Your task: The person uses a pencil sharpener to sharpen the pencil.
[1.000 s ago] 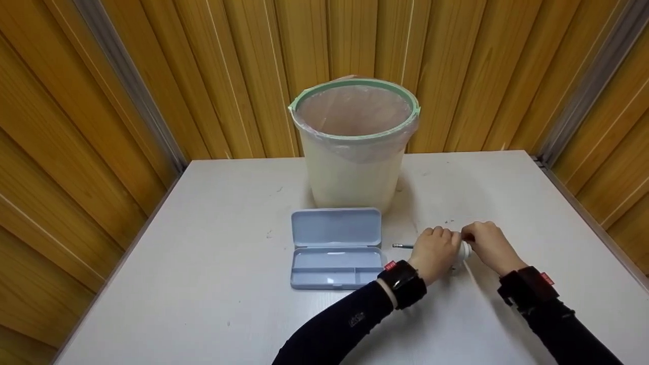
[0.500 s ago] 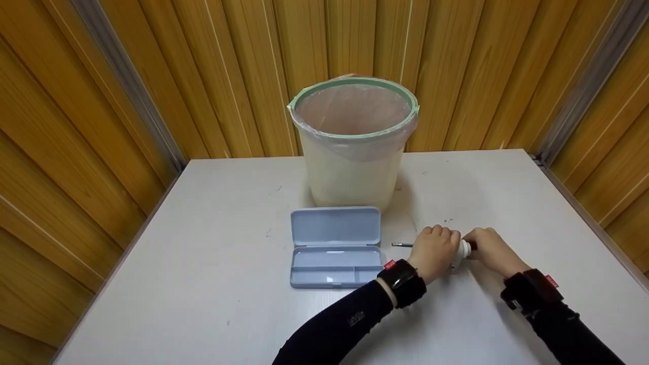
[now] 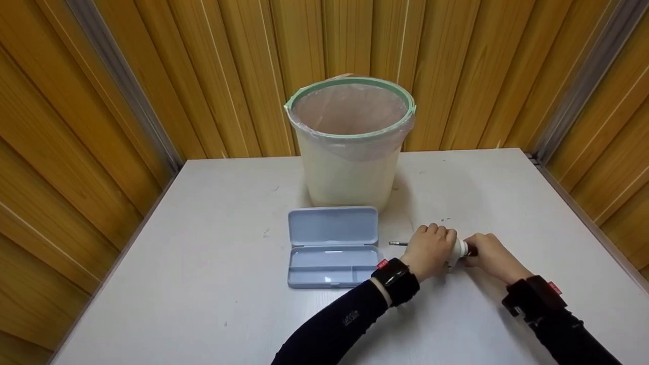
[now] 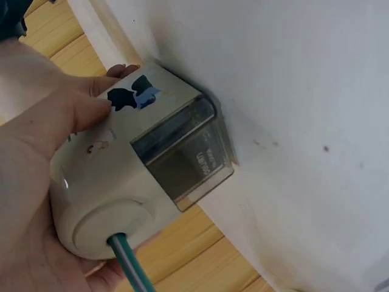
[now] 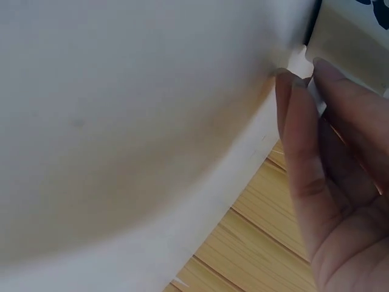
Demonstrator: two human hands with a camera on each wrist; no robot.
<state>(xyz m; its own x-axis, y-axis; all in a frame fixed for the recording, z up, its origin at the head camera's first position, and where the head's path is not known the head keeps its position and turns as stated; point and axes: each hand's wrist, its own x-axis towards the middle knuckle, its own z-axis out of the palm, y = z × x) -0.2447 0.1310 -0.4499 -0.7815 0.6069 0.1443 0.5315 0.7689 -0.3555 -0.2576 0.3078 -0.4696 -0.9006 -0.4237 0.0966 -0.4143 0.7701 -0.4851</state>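
My left hand (image 3: 430, 248) grips a white pencil sharpener (image 4: 121, 176) with dark printed figures and a clear shavings drawer on its side. A green-and-grey pencil (image 4: 130, 264) sticks into the round hole at one end of it; its rear end shows left of the hand in the head view. On the sharpener's other end, my right hand (image 3: 489, 257) pinches a small white piece (image 5: 316, 97), seen between thumb and fingers in the right wrist view, where the crank would be. Most of the sharpener is hidden behind the left hand from above.
A light blue pencil case (image 3: 332, 257) lies open left of the hands, its lid tipped back. Behind it stands a cream bin (image 3: 350, 172) with a green rim and a plastic liner. Wood-patterned walls (image 3: 243, 76) surround the white table (image 3: 218, 238) at back and sides.
My right hand has turned and dropped from over the sharpener's end to beside it, fingers still pinched. The left hand keeps its grip, shifting slightly left in view with the whole scene.
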